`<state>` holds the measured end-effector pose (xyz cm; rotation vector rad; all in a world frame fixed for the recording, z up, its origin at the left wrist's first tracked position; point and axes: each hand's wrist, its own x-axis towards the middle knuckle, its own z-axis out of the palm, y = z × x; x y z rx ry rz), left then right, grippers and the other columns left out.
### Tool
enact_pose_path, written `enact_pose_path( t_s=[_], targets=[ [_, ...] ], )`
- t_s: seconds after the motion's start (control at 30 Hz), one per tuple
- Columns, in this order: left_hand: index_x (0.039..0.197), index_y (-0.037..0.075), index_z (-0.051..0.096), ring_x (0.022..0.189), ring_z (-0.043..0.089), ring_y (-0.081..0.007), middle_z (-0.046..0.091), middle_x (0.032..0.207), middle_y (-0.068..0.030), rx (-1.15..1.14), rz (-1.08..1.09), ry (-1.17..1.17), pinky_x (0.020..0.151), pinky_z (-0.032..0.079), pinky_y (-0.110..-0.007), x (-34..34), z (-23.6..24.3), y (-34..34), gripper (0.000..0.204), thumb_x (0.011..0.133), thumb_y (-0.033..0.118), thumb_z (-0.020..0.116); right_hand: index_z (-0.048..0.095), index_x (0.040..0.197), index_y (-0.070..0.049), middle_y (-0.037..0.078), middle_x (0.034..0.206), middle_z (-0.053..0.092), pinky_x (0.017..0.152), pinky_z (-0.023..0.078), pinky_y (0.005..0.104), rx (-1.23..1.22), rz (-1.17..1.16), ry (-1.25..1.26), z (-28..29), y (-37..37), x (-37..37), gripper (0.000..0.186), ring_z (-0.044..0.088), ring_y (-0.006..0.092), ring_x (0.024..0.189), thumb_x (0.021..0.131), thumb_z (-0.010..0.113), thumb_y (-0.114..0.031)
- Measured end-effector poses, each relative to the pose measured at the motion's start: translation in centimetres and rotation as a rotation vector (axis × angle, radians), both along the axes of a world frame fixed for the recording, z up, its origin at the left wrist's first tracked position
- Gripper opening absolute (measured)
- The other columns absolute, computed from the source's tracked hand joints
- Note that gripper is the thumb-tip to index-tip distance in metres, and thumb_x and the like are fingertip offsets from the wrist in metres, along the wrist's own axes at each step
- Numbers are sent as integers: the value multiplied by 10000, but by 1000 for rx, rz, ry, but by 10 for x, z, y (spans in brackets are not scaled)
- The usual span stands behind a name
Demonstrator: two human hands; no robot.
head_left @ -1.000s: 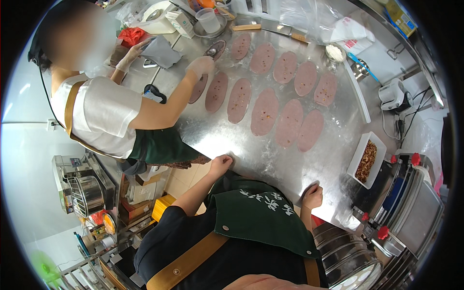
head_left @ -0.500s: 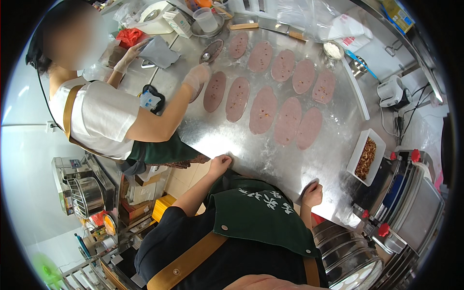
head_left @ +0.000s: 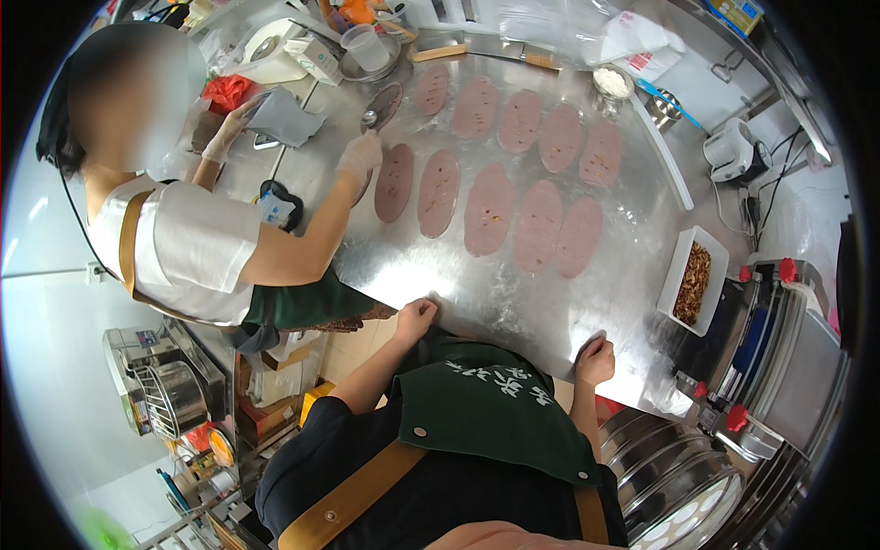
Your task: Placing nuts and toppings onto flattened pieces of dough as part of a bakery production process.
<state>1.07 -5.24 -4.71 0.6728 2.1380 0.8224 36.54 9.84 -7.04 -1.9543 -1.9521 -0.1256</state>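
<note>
My left hand (head_left: 417,318) rests, fingers curled closed, on the near edge of the steel table (head_left: 440,270). Farther right along that edge, my right hand (head_left: 596,360) is also closed, with a dark patch like a reflection beside it. I see nothing held in either. Beyond them, thin pinkish oval dough sheets (head_left: 488,209) lie flat in two rows, many dotted with small brown bits. On the left, a co-worker's gloved hand (head_left: 360,156) is beside a metal spoon (head_left: 369,119) at a darker-topped oval sheet (head_left: 386,99); the other gloved hand touches a grey bag (head_left: 286,117).
A white tray of chopped brown pieces (head_left: 693,282) stands at the right, beside a machine with red knobs (head_left: 736,418). Stacked round metal tins (head_left: 665,477) stand at lower right. At the back are a bowl of white powder (head_left: 611,84) and a wooden-handled scraper (head_left: 440,53).
The view has shifted slightly, so the table's contents appear a little farther left. My hands keep their closed poses at the table edge. The co-worker's hand stays by the same sheet.
</note>
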Motion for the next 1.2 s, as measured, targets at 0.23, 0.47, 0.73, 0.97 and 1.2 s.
enact_pose_path(
  t_s=[0.23,0.47,0.73,0.97,1.2],
  targets=[
    [813,14,635,583,595,-163,627,662,-95,0,-120,81,568,471,-285,-7,3,0,156,798,163,591,503,661,-81,106,570,545,446,442,399,6,-12,-24,-1,2,1,207,557,298,503,822,567,-194],
    [847,8,642,621,597,-160,631,689,-102,47,-126,48,601,477,-290,-5,-3,15,176,800,172,598,517,655,-92,114,569,551,452,440,413,-8,-57,2,-5,-2,14,198,551,308,501,814,572,-197],
    [877,-26,626,563,508,-97,584,678,-45,0,153,-62,500,420,-247,17,-15,-9,218,838,188,606,528,924,52,84,561,532,462,421,324,-29,-421,852,-2,59,47,448,540,167,498,899,503,-395],
    [883,-49,607,555,515,-96,577,677,-49,-55,186,-83,485,423,-233,102,14,14,243,848,191,588,474,1002,50,124,708,591,392,454,247,-490,-717,1602,41,167,134,543,566,178,484,836,569,-458],
    [869,-48,604,588,557,-111,590,680,-64,79,216,-57,505,457,-239,159,41,2,218,859,168,573,490,969,85,159,727,597,436,526,304,-372,-558,1516,24,163,134,253,610,235,547,837,483,-130]
  ],
)
